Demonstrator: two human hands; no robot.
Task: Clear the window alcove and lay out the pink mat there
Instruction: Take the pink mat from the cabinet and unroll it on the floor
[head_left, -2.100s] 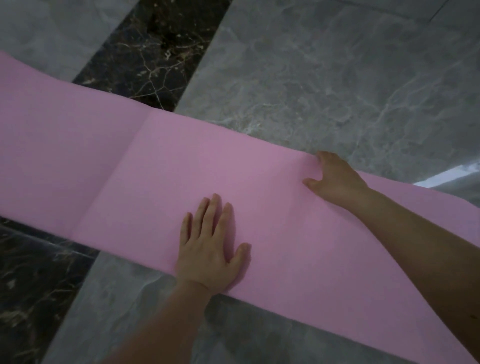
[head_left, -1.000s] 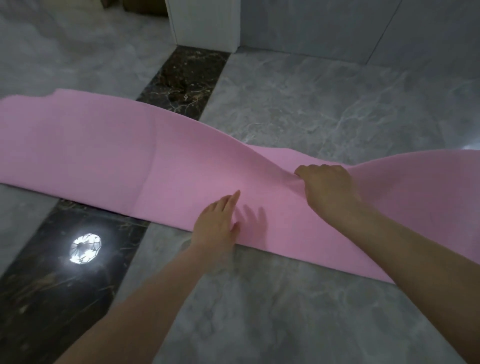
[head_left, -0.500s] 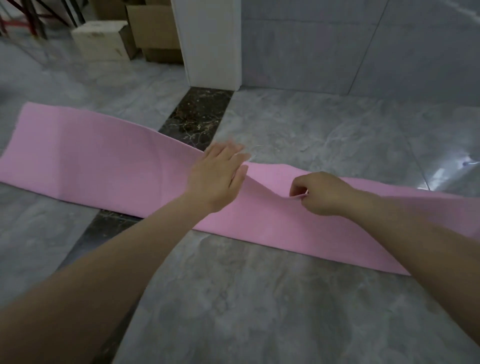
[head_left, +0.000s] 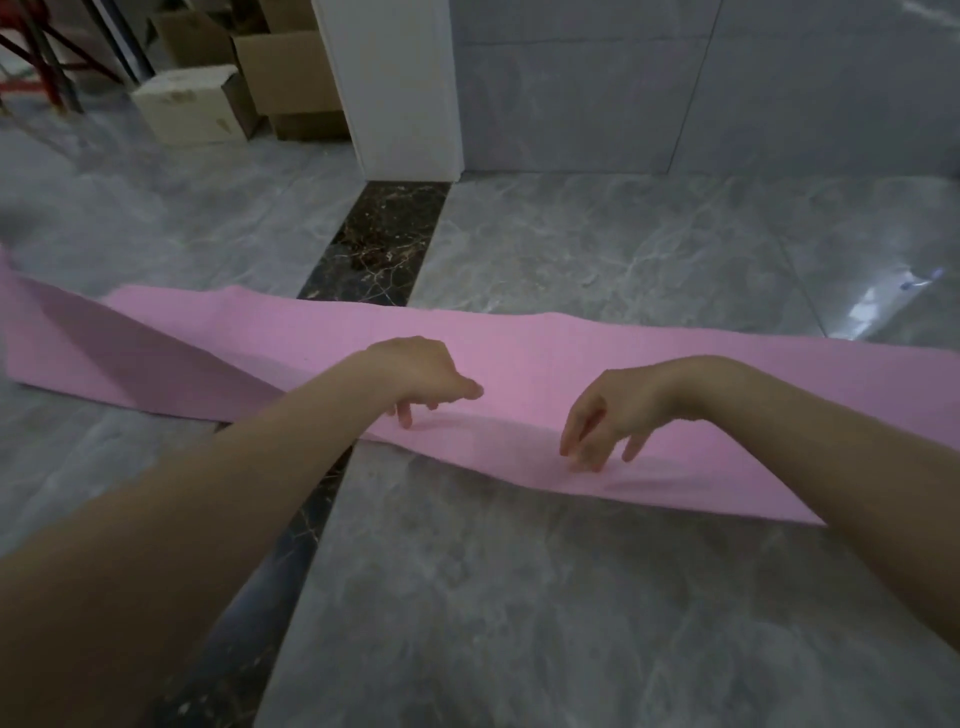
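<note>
Both the left hand and right hand hover loose-fingered, holding nothing, over the rumpled pink mat; smoothing its raised left end probably comes next.

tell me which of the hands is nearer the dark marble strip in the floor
Left. The left hand hovers just right of the dark marble strip; the right hand hangs further right, over the pink mat.

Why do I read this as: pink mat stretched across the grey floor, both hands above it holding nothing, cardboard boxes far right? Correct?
Mostly. The head view shows the cardboard boxes at far left, not right. The pink mat, grey floor, left hand and right hand are as stated.
</note>
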